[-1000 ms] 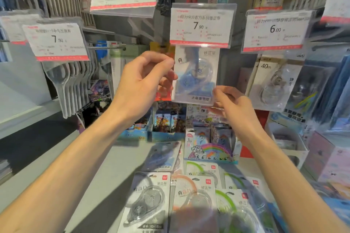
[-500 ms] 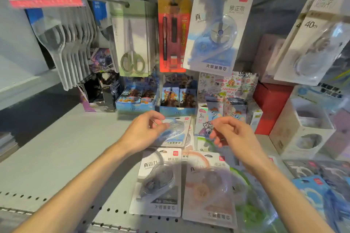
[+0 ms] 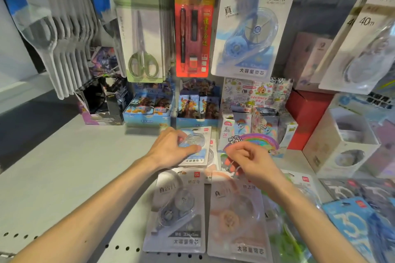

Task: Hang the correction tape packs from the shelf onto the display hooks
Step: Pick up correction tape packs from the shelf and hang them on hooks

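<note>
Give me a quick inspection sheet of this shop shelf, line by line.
Surface: grey shelf, with holes along its front edge.
Job's things: blue tape pack flat on the shelf; grey tape pack and orange tape pack nearer; one blue hung pack on a hook.
Clutter: card boxes at the back, white box on the right.
Hands: left hand grips the blue tape pack; right hand curled, its hold unclear.
Cables: nothing seen.
Surroundings: hanging scissors and pen set.

The hanging blue pack at 12 o'clock says "修正带". The pack at 2 o'clock says "40m". The grey pack on the shelf says "30m×5mm".
</note>
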{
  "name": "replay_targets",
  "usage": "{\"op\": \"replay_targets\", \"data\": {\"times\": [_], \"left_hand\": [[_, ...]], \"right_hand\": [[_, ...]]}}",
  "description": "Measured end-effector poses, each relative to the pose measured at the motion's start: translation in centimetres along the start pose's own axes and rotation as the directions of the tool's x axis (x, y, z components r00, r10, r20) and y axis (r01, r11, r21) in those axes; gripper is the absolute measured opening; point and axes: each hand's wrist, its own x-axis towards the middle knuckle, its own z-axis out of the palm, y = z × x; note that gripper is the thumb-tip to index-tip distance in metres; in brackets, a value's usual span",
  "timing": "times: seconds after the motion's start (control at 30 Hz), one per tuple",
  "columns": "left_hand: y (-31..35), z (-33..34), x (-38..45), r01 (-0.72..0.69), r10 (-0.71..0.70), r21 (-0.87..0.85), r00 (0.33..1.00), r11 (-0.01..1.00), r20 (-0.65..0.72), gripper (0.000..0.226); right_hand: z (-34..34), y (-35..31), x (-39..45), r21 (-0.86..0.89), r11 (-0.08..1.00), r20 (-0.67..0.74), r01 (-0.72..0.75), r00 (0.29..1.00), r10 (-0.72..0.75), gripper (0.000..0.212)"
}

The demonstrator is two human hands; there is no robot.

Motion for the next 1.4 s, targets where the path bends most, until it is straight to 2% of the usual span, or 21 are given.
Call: {"op": "replay_targets", "data": {"times": [0.1, 0.23, 0.33, 0.43, 0.5, 0.6, 0.67, 0.8, 0.9, 1.0, 1.1, 1.23, 1.4], "left_hand": [[-0.2, -1.1, -0.5, 0.016, -0.016, 0.0, 0.996, 1.0, -0.084, 0.045], [0.5, -2.8, -1.9, -0.015, 0.014, -0.004, 0.985, 1.0, -0.171, 0.065], [1.5, -3.3, -3.2, -0.089, 0.087, -0.005, 0.974, 0.996, -0.207, 0.067], [2.2, -3.7, -4.2, -0.127, 0.115, -0.04, 0.968, 0.991, -0.221, 0.064], [2.2, -4.1, -4.7, -0.152, 0.138, -0.061, 0.97, 0.986, -0.199, 0.058], [1.1, -5.0, -5.2, -0.147, 0.125, -0.12, 0.977, 0.982, -0.17, 0.042], [-0.1, -5.3, -5.5, -0.086, 0.074, -0.108, 0.991, 0.99, -0.112, 0.031], [-1.9, -4.8, -6.1, 0.064, -0.066, 0.026, 0.995, 0.998, 0.08, 0.02], [-2.4, -4.3, -6.4, 0.127, -0.136, 0.061, 0.973, 0.99, 0.188, 0.024], [-2.6, -4.1, -6.5, 0.172, -0.158, -0.03, 0.951, 0.985, 0.266, 0.02], [-2.6, -4.2, -6.7, 0.225, -0.185, -0.128, 0.946, 0.966, 0.264, 0.017], [-2.0, -5.2, -6.8, 0.347, -0.242, -0.447, 0.93, 0.825, 0.276, 0.011], [-0.4, -6.6, -6.4, 0.263, -0.229, -0.608, 0.964, 0.749, 0.135, 0.008]], "right_hand": [[0.6, -0.6, 0.5, -0.006, 1.0, 0.005, 0.011, 1.0, -0.011, 0.012], [2.5, -2.3, 1.5, 0.008, 1.0, 0.044, 0.002, 0.999, -0.002, 0.016], [4.0, -3.4, 2.0, 0.094, 0.996, 0.125, -0.008, 0.992, -0.004, 0.031], [4.7, -3.9, 2.1, 0.198, 0.98, 0.146, -0.008, 0.989, -0.022, 0.025], [4.8, -4.0, 2.3, 0.236, 0.972, 0.111, -0.013, 0.994, -0.013, 0.019], [4.0, -3.4, 2.6, 0.176, 0.984, 0.053, -0.028, 0.998, 0.019, 0.03], [3.1, -2.8, 2.6, 0.158, 0.987, 0.039, -0.036, 0.999, 0.03, 0.035], [1.9, -1.3, 2.3, 0.213, 0.976, 0.037, -0.044, 0.999, 0.037, 0.016], [1.7, -0.9, 1.7, 0.213, 0.975, 0.069, -0.058, 0.997, 0.044, 0.03], [1.5, -0.5, 1.6, 0.195, 0.978, 0.09, -0.071, 0.994, 0.054, 0.039], [1.3, -0.2, 1.8, 0.192, 0.977, 0.124, -0.096, 0.99, 0.073, 0.03], [1.2, -0.4, 1.8, 0.217, 0.971, 0.139, -0.1, 0.988, 0.07, 0.019], [1.8, -1.6, 1.5, 0.341, 0.935, 0.129, -0.096, 0.99, 0.055, 0.019]]}}
